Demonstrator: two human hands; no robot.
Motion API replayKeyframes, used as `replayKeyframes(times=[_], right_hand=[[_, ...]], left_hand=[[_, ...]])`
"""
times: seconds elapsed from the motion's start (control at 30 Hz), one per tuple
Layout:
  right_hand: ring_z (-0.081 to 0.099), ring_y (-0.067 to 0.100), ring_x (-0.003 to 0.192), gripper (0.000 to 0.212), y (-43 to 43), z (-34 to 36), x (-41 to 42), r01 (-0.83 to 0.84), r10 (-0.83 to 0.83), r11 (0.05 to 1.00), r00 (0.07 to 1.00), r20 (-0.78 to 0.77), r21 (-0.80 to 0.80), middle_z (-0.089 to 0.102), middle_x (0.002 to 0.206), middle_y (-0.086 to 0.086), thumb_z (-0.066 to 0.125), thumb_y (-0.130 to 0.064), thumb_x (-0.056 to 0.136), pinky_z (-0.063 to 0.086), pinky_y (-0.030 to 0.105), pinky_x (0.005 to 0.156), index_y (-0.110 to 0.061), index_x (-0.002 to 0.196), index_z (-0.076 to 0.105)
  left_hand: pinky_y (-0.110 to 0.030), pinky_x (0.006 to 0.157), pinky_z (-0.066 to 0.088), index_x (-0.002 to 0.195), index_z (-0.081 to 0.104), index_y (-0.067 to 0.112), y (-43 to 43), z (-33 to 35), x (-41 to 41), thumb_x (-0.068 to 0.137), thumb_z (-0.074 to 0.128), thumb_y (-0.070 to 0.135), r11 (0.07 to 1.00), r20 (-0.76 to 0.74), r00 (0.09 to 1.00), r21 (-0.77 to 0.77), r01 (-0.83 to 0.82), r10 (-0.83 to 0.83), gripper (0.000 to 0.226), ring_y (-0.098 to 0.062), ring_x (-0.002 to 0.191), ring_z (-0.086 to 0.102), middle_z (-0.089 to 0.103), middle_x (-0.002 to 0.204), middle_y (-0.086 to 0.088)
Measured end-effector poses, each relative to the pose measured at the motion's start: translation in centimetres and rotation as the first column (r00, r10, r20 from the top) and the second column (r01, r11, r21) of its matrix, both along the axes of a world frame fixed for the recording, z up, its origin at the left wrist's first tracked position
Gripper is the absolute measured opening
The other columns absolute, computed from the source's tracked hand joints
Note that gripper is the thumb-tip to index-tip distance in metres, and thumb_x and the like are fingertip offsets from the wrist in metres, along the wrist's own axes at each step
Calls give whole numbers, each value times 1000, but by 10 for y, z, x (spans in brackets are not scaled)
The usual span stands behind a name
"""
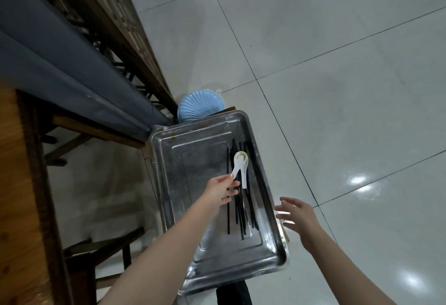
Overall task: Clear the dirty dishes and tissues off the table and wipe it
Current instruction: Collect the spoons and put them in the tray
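Note:
A steel tray (190, 160) lies below me at centre, holding several black chopsticks (241, 210) along its right side. My left hand (220, 189) reaches over the tray and pinches the handle of a white soup spoon (237, 166); its soiled bowl points away from me. A second white spoon handle (243, 180) lies beside it on the chopsticks. Open-fingered and holding nothing, my right hand (298, 216) hovers at the tray's right rim. The wooden table (14, 208) edge runs down the left.
A pale blue ribbed dish (199, 105) stands on edge just beyond the tray's far end. A grey-covered bench (60, 58) and dark wooden chair frames (115, 22) fill the left. Glossy white floor tiles (337, 87) spread to the right.

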State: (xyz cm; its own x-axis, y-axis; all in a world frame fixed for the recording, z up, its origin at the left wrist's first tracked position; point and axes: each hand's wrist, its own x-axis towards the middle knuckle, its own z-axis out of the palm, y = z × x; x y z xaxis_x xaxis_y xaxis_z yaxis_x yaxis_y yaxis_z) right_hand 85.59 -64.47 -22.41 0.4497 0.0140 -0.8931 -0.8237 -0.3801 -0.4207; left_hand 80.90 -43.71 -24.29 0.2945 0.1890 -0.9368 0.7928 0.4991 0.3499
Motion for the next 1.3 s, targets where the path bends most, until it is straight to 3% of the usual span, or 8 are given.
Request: replayKeyframes(times=[0.1,0.27,0.43,0.67,0.93,1.03,1.13,1.3], right_hand=[[66,25,81,18,-6,9,5,-2,1,1000,1000,20,23,71,95,11,54,-11,94,49,30,63,-10,111,61],[66,27,91,20,-3,32,14,9,-12,999,998,56,53,70,98,11,54,-13,94,49,33,71,-11,114,61],[67,23,84,19,15,68,24,-25,17,996,995,102,83,71,91,8,52,-11,95,48,33,71,-11,112,60],[63,24,79,19,53,133,15,-101,78,984,985,156,146,68,88,12,56,-4,90,46,33,70,-9,108,62],[61,18,73,25,103,187,-38,-224,183,956,960,210,190,67,94,13,62,-2,86,42,29,67,-11,109,63],[63,20,81,25,123,202,-68,-281,232,935,946,226,215,69,101,12,62,-5,86,43,31,75,-12,110,61],[67,21,85,25,140,213,-102,-318,257,919,932,256,232,72,100,8,63,-5,86,47,31,71,-12,111,62],[68,21,89,23,170,228,-176,-380,310,892,909,279,246,72,95,6,63,-4,88,49,34,76,-13,109,64]], left_hand=[[-25,68,46,111,58,20,-9,5,2,99,54,31,989,-8,992,-74,126,-126,17,-14,79,65,72,96,5],[-33,88,48,126,57,18,-5,23,-15,99,54,26,966,-39,965,-25,258,-258,29,-15,85,66,70,104,5],[-23,66,42,128,55,16,15,64,-39,99,55,18,985,-4,985,30,170,-170,30,-13,77,65,68,107,2],[-27,71,45,126,57,18,43,137,-71,97,57,16,994,85,996,104,26,-35,30,-18,87,65,69,108,2],[-40,99,41,128,55,17,74,213,-138,98,55,14,970,209,970,179,-166,127,31,-26,102,64,66,118,-4],[-39,92,44,131,54,15,88,234,-177,98,51,11,949,243,948,188,-255,207,33,-29,109,62,64,124,-9],[-36,87,44,131,54,14,105,251,-228,99,51,10,936,320,909,137,-325,269,33,-31,110,62,62,128,-12],[-34,82,46,126,59,19,122,269,-328,99,53,18,911,356,877,134,-389,322,28,-24,105,65,67,120,-5]])
